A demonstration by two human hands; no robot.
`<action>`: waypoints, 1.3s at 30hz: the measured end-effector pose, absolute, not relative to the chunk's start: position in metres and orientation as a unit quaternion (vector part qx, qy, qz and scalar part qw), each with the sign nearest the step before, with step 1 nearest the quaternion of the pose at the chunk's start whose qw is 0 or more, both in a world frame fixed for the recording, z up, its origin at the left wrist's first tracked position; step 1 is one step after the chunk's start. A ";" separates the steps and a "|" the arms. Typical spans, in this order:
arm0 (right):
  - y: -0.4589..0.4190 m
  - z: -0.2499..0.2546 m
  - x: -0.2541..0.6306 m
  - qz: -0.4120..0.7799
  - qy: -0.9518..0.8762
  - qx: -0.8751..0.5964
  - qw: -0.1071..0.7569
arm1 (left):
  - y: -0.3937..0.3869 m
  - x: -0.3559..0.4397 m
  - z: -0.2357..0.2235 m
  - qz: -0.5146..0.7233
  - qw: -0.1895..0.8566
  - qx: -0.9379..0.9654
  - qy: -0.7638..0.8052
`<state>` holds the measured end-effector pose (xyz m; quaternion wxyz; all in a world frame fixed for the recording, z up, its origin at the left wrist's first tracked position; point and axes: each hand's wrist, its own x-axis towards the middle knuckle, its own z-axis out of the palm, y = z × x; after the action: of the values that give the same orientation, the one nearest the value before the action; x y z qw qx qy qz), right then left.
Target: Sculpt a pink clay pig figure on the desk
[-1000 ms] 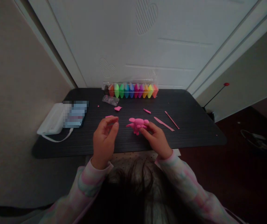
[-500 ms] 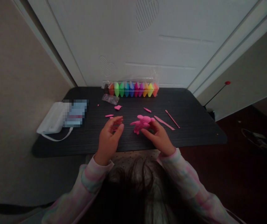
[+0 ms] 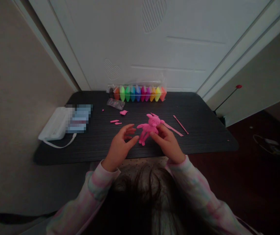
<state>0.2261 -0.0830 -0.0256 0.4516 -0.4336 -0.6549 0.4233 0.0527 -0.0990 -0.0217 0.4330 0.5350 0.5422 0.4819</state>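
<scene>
A pink clay figure [image 3: 152, 126] with pointed ears, arms and legs stands out above the table, tilted slightly. My right hand [image 3: 167, 141] grips it at the body between thumb and fingers. To its left, my left hand [image 3: 123, 143] is open, thumb and fingers apart, close to the figure's arm and leg without visibly holding it. A flat pink modelling knife [image 3: 174, 129] lies behind my right hand, its near end partly hidden. Beside it rests a thin pink modelling stick [image 3: 181, 124].
Pink clay scraps [image 3: 123, 113] and thin pink strips [image 3: 114, 121] lie left of centre. Along the back of the dark table [image 3: 203, 137] runs a clear pack of coloured clay [image 3: 138, 94], with a small clear packet [image 3: 115, 104] before it. A white case [image 3: 56, 124] sits at the left.
My right hand has turned the clay figure more upright, so its face and ears show. My left hand has moved right, closer to it.
</scene>
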 end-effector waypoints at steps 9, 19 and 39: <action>-0.077 -0.020 0.214 0.524 -0.614 -0.400 0.434 | -0.096 0.055 -0.022 0.453 0.580 0.463 0.494; -0.058 -0.009 0.204 0.547 -0.625 -0.457 0.319 | -0.094 0.044 -0.026 0.514 0.440 0.457 0.578; -0.061 -0.021 0.206 0.429 -0.677 -0.541 0.255 | -0.093 0.040 -0.028 0.548 0.345 0.494 0.580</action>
<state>0.2061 -0.0608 -0.0213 0.2545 -0.5410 -0.6773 0.4288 0.0403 -0.0929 -0.0284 0.3452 0.4939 0.5803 0.5479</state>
